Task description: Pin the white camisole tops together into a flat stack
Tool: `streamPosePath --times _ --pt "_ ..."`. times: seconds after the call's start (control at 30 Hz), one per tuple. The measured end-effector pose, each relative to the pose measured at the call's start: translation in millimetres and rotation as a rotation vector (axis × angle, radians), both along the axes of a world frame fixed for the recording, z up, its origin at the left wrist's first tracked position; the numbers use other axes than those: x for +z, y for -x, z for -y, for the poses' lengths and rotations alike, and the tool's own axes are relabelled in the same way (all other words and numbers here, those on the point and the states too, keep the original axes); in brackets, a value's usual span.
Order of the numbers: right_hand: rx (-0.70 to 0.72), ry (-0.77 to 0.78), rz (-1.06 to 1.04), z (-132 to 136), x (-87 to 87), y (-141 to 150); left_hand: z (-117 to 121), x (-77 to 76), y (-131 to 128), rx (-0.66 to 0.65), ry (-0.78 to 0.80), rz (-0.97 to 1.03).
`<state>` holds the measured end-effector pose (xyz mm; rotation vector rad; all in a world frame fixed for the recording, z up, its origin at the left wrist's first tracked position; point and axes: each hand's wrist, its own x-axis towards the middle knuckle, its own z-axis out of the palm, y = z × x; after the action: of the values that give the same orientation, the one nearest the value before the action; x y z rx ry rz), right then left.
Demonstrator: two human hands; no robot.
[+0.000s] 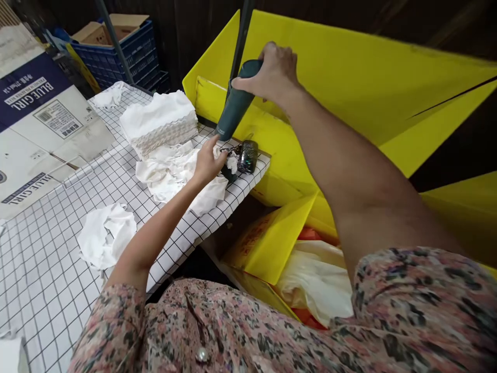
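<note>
A dark teal bottle [237, 106], shaped like a tumbler, hangs tilted over the table corner. My right hand [275, 72] is closed around its upper end, with the thumb across the near side. At the bottle's lower end is my left hand [208, 161]; its index fingertip appears to touch the bottle there. The left thumb and index finger stand apart, while the other fingers are hidden. Just right of that hand lies a black shiny wrapped item [248, 156], among small dark things. Crumpled white cloth or paper pieces [171, 168] spread out beside the left hand.
A stack of white textured sheets [159, 122] stands on the white grid-patterned table [46, 259]. Another crumpled white piece [106, 234] is nearer me. At left leans a BLUE GIRL carton [42, 114]; behind is a blue crate [135, 57]. Yellow panels [330, 67] and a white bag [314, 280] are at right.
</note>
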<state>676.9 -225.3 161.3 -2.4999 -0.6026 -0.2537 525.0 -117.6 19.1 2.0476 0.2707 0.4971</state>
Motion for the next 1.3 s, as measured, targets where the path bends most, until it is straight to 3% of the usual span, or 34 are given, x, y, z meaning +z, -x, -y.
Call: streamPosePath --times 0.1,0.2,0.33,0.5,0.67,0.73,0.8,0.87,0.9,1.1,1.2,1.3 --pt "-0.037 0.024 0.057 25.5 13.2 23.9 26.4 0.9 -47.0 -0.004 -0.093 0.096" --pt "-0.108 0.084 0.1 61.9 20.6 54.6 67.9 4.8 -60.6 -0.01 -0.135 0.166" --pt "-0.212 0.177 0.102 120.7 4.9 87.5 130.5 3.3 -35.0 -0.022 -0.181 0.067" --pt "-0.204 0.248 0.14 179.7 -44.5 120.1 172.8 -21.2 16.0 -0.228 -0.001 -0.043" --pt "-0.005 0.308 0.07 211.1 -69.1 148.6 174.9 -54.7 54.8 -0.417 0.167 -0.062" --pt "0.198 0.309 0.016 223.6 -71.7 152.8 172.9 -67.5 68.4 -0.476 0.217 -0.055" --pt "0.497 0.273 -0.046 236.8 -76.8 152.5 170.6 -80.9 81.7 -0.498 0.226 -0.063" --pt "0.756 0.236 -0.064 247.2 -88.4 150.2 167.8 -95.8 94.5 -0.494 0.207 -0.102" --pt "0.817 0.242 -0.045 250.2 -96.9 149.4 166.1 -103.7 100.4 -0.485 0.191 -0.13" --pt "0.932 0.528 0.255 237.0 -151.8 164.1 152.3 -150.8 124.1 -0.386 0.13 -0.263" --pt "0.957 0.588 0.461 223.9 -169.1 173.1 143.3 -167.9 129.0 -0.332 0.131 -0.311" --pt "0.999 0.595 0.486 212.4 -190.3 171.9 133.6 -179.8 131.9 -0.325 0.122 -0.358"
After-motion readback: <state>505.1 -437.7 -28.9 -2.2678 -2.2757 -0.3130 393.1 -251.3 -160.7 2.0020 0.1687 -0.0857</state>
